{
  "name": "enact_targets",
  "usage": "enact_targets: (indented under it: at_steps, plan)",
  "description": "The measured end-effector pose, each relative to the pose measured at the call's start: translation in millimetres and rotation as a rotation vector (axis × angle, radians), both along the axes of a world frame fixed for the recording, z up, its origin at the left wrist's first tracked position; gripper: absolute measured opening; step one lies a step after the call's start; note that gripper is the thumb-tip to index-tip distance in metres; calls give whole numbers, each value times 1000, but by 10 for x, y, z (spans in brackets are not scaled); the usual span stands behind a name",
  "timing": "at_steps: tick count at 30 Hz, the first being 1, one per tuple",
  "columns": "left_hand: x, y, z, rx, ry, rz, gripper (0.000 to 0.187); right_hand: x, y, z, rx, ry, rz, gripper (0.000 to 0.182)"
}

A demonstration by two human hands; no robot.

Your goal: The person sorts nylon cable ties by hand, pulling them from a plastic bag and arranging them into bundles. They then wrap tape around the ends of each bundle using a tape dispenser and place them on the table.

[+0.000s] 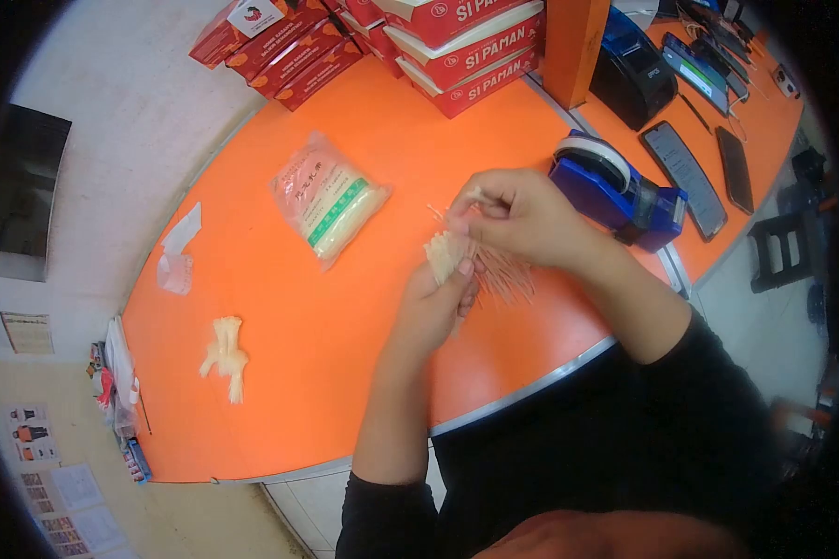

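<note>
A small bundle of pale, flat strips [445, 258] is held in my left hand [433, 303], its fingers closed around the lower part. Just above and to the right, my right hand [513, 214] has its thumb and fingers pinched together at the bundle's top; what is between them is too small to make out. Thin sticks [505, 278] lie loose on the orange table [317, 326], beneath and beside both hands. A clear bag with a green label [331, 200] lies to the upper left. Another pale bundle [224, 359] rests at the table's left.
Red boxes [480, 70] are stacked at the back beside an orange post [569, 47]. A blue tape dispenser [615, 191] stands close to my right forearm. Phones [685, 177] and a black printer [632, 70] are at the right. Paper scraps [179, 250] lie at the left.
</note>
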State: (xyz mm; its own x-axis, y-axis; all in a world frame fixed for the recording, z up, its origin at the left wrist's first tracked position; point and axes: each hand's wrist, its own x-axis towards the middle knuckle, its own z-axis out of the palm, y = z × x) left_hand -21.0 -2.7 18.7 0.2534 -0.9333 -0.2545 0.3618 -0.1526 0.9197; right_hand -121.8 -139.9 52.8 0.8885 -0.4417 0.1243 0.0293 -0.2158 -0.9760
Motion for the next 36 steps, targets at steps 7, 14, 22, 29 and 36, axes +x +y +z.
enact_targets:
  at_steps: [7,14,22,29,36]
  plan:
    - [-5,4,-1,10,-41,-8,19,7,-62,-35,-74,-33,-185,14]
    - [5,0,-26,-19,-49,21,20,-7,-1,-2,-134,-166,-283,12]
    - [112,-3,-36,-3,-137,245,19,-90,-228,1,-288,90,-242,16]
    - [108,2,-10,28,-106,284,19,-7,-195,-169,-518,552,-216,23]
    - [62,23,75,-33,64,124,17,-3,-125,-134,-396,185,-159,29]
